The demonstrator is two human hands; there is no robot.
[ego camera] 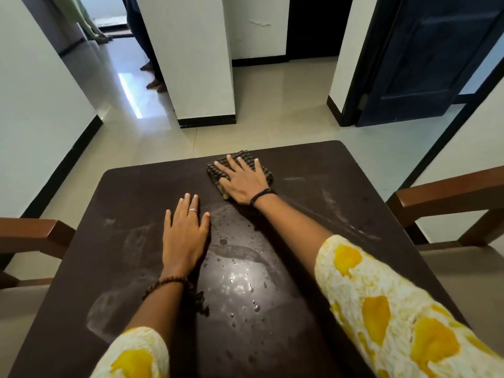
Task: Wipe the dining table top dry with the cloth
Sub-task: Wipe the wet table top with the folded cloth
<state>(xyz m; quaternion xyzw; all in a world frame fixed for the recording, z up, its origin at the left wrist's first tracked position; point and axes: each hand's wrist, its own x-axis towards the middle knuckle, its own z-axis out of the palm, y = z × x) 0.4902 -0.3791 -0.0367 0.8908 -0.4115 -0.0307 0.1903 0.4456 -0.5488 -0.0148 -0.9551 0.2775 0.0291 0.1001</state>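
The dark brown table (pixel 122 214) fills most of what you see, its far edge toward the tiled floor (pixel 272 110), with a wooden chair (pixel 450 192) at its right side and another chair (pixel 32 233) at its left. Down the middle of the top, between your forearms, lies a wet patch with beaded drops (pixel 240 285) that catch the light; pale smeared streaks show to either side of it. Your sleeves (pixel 381 309) are white with yellow blotches. Your right hand (pixel 242 181) lies flat with fingers spread, pressing down on the cloth (pixel 215 173), a dark striped folded square near the far edge, a little right of centre. Your left hand (pixel 185 236) rests palm down on the bare top, fingers straight and close together, just left of the wet patch and holding nothing. It wears a ring (pixel 192 210), with a bead bracelet (pixel 166 283) on that wrist and a dark band (pixel 261 194) on the right wrist.
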